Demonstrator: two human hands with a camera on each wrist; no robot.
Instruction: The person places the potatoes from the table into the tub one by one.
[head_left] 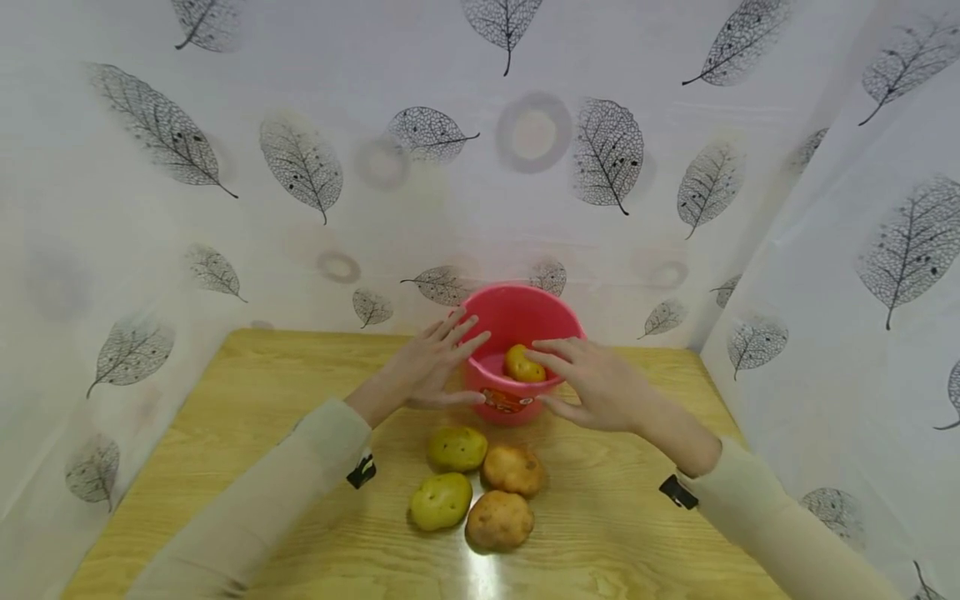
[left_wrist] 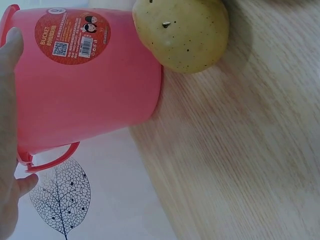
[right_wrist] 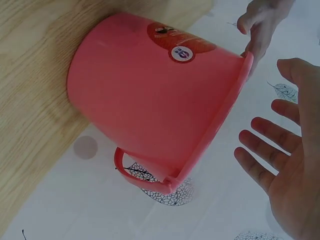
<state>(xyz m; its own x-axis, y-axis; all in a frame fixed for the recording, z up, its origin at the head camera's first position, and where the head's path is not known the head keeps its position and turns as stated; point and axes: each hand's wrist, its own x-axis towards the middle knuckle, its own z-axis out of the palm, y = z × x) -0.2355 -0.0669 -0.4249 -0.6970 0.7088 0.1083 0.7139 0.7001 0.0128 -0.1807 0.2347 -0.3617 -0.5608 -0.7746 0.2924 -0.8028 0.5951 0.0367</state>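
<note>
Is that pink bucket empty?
Not empty: the head view shows a potato inside the bucket. Whether more lie hidden there, I cannot tell.

A pink bucket (head_left: 517,315) holding one potato (head_left: 524,364) is being flanked by hands (head_left: 427,362) (head_left: 606,387). Four potatoes (head_left: 457,449) (head_left: 513,469) (head_left: 441,502) (head_left: 500,521) are being carried by the bench (head_left: 637,517).

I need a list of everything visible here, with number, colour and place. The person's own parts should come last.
bucket: 1, pink, far side of table
label: 1, red, bucket's front
potato: 1, yellow, inside bucket
left potatoes: 2, greenish yellow, on table, before bucket
right potatoes: 2, brown, beside them
table: 1, light wood, beneath
sheeting: count unclear, white with dark leaves, behind table
black pieces: 2, black, near the cuffs
sleeves: 2, pale, both arms
left hand: 1, near bucket's left rim
right hand: 1, near its right rim
</note>
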